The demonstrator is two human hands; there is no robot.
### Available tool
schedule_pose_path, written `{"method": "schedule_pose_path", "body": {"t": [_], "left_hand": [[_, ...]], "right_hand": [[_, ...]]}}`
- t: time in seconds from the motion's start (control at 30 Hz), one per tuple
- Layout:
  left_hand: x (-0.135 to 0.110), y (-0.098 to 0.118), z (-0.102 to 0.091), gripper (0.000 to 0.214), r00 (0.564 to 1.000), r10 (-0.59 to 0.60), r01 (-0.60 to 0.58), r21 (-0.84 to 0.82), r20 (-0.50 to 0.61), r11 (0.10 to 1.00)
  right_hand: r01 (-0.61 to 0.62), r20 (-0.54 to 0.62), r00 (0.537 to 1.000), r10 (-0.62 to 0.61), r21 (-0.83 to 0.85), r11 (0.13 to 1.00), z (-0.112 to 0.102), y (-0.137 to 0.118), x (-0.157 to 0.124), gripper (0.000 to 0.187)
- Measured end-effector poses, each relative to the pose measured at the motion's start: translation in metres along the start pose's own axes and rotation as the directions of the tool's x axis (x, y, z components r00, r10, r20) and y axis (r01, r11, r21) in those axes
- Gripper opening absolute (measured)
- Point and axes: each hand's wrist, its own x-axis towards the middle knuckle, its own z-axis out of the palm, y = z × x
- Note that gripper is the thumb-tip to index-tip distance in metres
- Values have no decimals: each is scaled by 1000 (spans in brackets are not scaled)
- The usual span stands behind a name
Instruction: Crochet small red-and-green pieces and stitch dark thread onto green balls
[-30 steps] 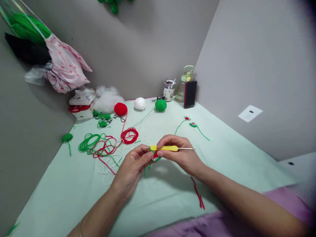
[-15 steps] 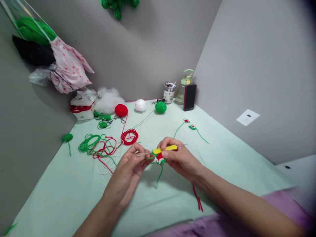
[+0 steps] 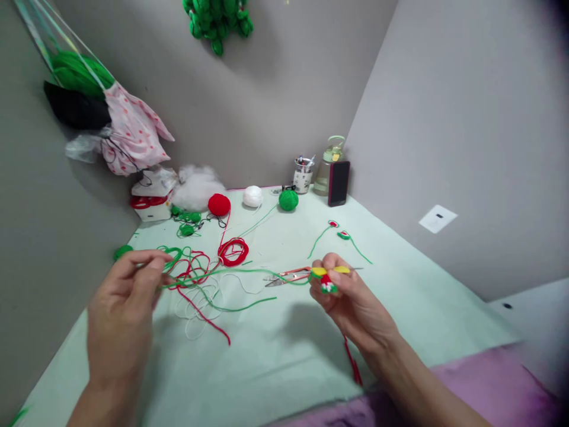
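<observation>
My right hand (image 3: 351, 299) is closed on a yellow-handled crochet hook (image 3: 331, 270) and a small red, white and green crochet piece (image 3: 328, 284). A green yarn strand (image 3: 231, 272) runs taut from that piece leftwards to my left hand (image 3: 122, 305), which pinches it between thumb and fingers, raised over the left side of the table. A pair of red-handled thread snips (image 3: 287, 276) lies on the pale green cloth (image 3: 275, 350) between my hands.
Loose red, green and white yarn (image 3: 195, 273) tangles behind my left hand. Red (image 3: 219, 204), white (image 3: 252, 196) and green (image 3: 288, 200) yarn balls, a cup of pens (image 3: 302, 173), a bottle (image 3: 326, 166) and a phone (image 3: 338, 183) stand at the back. Two small crochet pieces (image 3: 338, 230) lie at right.
My left hand has swung far left, drawing the green strand out from the crochet piece. My right hand shifted slightly right, and the snips came into sight.
</observation>
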Motion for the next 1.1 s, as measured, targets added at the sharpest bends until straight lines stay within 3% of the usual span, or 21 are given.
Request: {"method": "schedule_pose_path", "body": {"t": [0.03, 0.07, 0.1, 0.17, 0.3, 0.4, 0.53, 0.67, 0.83, 0.93, 1.1], "left_hand": [[-4, 1, -2, 5, 991, 104, -86, 203, -79, 975], [-11, 2, -1, 8, 982, 172, -139, 334, -72, 932], [-22, 3, 4, 9, 982, 187, -178, 344, 6, 922], [-48, 4, 22, 8, 979, 140, -169, 193, 151, 967], [-86, 0, 58, 4, 939, -9, 32, -62, 343, 998], [-88, -6, 64, 6, 902, -91, 132, -68, 422, 989], [-83, -8, 59, 13, 861, -47, 82, -47, 507, 996], [-84, -8, 59, 7, 881, -53, 69, -17, 471, 997], [-82, -11, 59, 2, 899, -97, 97, 22, 426, 995], [-80, -12, 59, 4, 887, -37, 10, 61, 461, 998], [-81, -16, 60, 17, 873, 241, -316, 116, 424, 942]], "right_hand": [[18, -27, 999, -19, -48, 999, 1, 0, -2, 21], [31, -44, 998, -36, -107, 994, 3, 2, -4, 20], [43, -52, 997, -52, -171, 984, 5, 5, -6, 20], [80, -55, 993, -100, -289, 954, 10, 12, -11, 19], [174, -13, 979, -201, -446, 878, 17, 27, -17, 13], [189, 18, 978, -206, -485, 854, 18, 31, -18, 10], [183, 13, 980, -198, -449, 875, 19, 33, -16, 10], [190, 67, 981, -180, -471, 861, 20, 32, -19, 11], [217, 111, 976, -188, -591, 777, 22, 30, -26, 12], [208, 71, 974, -214, -650, 731, 21, 30, -27, 4], [217, 46, 962, -269, -728, 651, 23, 33, -26, 5]]}}
